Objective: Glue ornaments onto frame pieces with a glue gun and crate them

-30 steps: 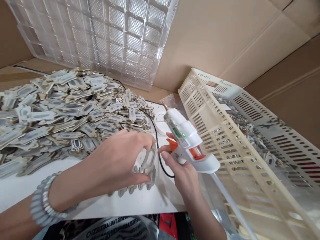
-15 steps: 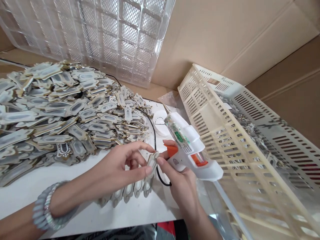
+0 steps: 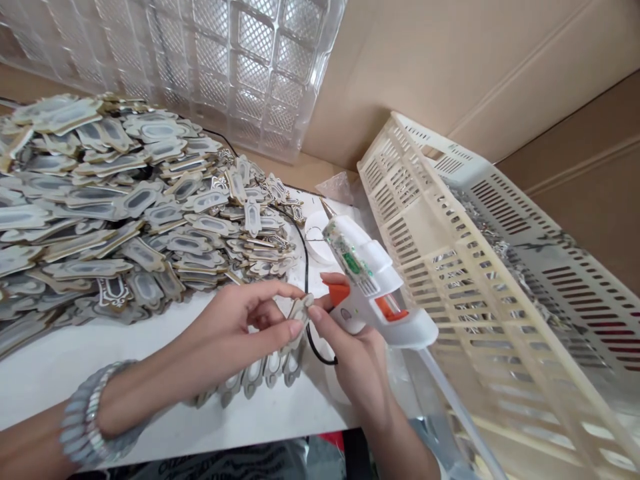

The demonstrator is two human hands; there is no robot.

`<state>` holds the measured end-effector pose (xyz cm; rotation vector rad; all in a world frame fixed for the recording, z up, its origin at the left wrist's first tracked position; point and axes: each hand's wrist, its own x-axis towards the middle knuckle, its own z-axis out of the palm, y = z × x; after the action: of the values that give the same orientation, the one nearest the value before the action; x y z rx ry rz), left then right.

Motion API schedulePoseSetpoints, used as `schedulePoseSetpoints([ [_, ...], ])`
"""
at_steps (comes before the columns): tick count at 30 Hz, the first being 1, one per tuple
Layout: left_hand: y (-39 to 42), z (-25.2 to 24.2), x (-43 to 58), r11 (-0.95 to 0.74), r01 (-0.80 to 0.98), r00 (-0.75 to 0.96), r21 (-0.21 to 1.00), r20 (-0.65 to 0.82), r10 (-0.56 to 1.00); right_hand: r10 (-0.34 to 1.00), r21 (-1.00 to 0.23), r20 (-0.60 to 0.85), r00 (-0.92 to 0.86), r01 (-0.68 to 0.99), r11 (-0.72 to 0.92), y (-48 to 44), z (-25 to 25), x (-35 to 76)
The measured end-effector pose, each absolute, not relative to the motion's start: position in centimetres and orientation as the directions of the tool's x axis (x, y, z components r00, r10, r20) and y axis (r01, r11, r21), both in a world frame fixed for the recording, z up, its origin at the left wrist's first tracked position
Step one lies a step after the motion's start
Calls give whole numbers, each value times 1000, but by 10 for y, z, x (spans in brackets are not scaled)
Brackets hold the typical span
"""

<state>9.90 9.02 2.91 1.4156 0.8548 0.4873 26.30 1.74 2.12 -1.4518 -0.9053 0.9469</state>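
Note:
My left hand [image 3: 245, 327], wearing beaded bracelets [image 3: 90, 417], pinches a small ornamental metal plate [image 3: 299, 312] with a pale frosted centre between thumb and forefinger. The fingers of my right hand [image 3: 363, 367] wrap the handle of a white hot glue gun [image 3: 373, 263] with an orange trigger [image 3: 337, 292]. My right thumb also presses the plate's near-right end. The gun's metal nozzle [image 3: 327, 208] points up and away from the plate, and a glue stick [image 3: 463, 407] sticks out of its rear. Beneath my left hand lies a row of similar plates [image 3: 273, 370].
A large heap of the same plates [image 3: 145, 200] covers the left of the white table [image 3: 165, 353]. Behind it leans a clear plastic compartment tray [image 3: 250, 73]. A cream slotted basket [image 3: 425, 220] holding metal pieces stands at right. A black cable [image 3: 307, 267] runs past my hands.
The held plate has tipped to a flatter angle between my fingers. Both hands keep their grip. The whole view has shifted slightly, with the heap sitting further left and up.

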Motion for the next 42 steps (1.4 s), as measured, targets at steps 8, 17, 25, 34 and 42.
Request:
schedulePoseSetpoints([
  [8, 90, 28, 105, 211, 201, 638, 956, -292, 712, 926, -989, -148, 347, -50, -140, 20, 18, 263],
  [17, 95, 15, 99, 362, 114, 739, 925, -322, 591, 938, -989, -135, 318, -100, -109, 20, 13, 263],
  [25, 95, 13, 99, 329, 149, 718, 932, -331, 612, 938, -987, -154, 310, -89, -133, 19, 17, 261],
  [34, 94, 17, 99, 308, 163, 723, 937, -326, 609, 951, -993, -100, 294, 24, -111, 18, 19, 263],
  [42, 92, 19, 102, 260, 160, 704, 952, -294, 646, 954, -983, -163, 250, 39, -179, 18, 18, 262],
])
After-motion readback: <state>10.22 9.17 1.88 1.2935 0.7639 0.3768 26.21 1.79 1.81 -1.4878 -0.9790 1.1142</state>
